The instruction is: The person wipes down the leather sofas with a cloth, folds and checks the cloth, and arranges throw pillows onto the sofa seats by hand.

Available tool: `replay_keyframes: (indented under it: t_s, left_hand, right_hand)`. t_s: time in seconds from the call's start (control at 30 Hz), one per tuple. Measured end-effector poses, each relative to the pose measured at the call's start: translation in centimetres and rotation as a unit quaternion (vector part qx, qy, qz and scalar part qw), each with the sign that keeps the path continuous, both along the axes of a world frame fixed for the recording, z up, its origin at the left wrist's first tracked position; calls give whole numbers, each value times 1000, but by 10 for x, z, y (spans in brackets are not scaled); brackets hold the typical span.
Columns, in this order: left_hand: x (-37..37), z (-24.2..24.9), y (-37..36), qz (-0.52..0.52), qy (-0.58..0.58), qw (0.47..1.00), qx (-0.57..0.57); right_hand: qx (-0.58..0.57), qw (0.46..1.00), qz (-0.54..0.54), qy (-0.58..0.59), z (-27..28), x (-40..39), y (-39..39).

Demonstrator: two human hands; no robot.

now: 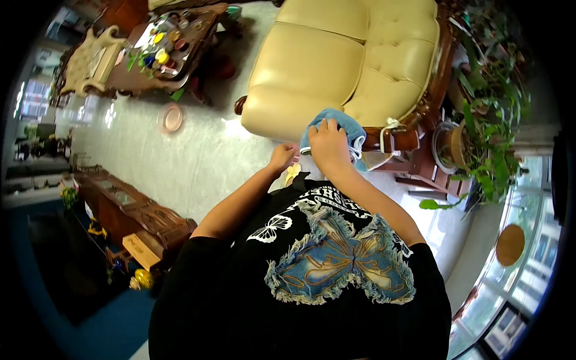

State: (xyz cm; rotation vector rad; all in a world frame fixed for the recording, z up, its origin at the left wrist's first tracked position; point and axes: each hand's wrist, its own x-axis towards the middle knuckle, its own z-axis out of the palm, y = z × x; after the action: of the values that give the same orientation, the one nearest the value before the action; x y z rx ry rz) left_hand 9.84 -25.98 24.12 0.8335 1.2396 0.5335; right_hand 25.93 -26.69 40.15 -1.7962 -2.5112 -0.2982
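My right hand [330, 146] is closed on a blue cloth [332, 117] with white edging. The cloth is bunched up against the near corner of the cream leather sofa [300, 78], beside its carved wooden arm [399, 139]. To the left, my left hand [284, 157] hangs in front of my body, its fingers loosely bent and nothing visible in them. It touches neither the cloth nor the sofa.
Potted plants [486, 138] and a wooden stool [429, 171] stand at the right, near the windows. A low table [135, 78] with a loaded tray is at the upper left. A pink round basin [172, 118] sits on the floor. A carved wooden cabinet [132, 210] is lower left.
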Motion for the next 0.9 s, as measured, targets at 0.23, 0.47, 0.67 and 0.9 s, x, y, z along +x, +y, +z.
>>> replay_keyframes:
  t_s: [0.23, 0.47, 0.67, 0.9]
  left_hand:
    - [-85, -11, -50, 21, 97, 991, 94]
    - [-154, -9, -138, 134, 173, 976, -3]
    - [-218, -40, -165, 179, 171, 965, -86]
    - [-311, -64, -107, 149, 156, 973, -86]
  right_hand:
    - [-118, 986, 52, -109, -44, -22, 28]
    - [-105, 993, 42, 16, -86, -20, 38]
    - [-121, 988, 17, 91, -92, -25, 52]
    - [-157, 953, -168, 196, -97, -25, 86]
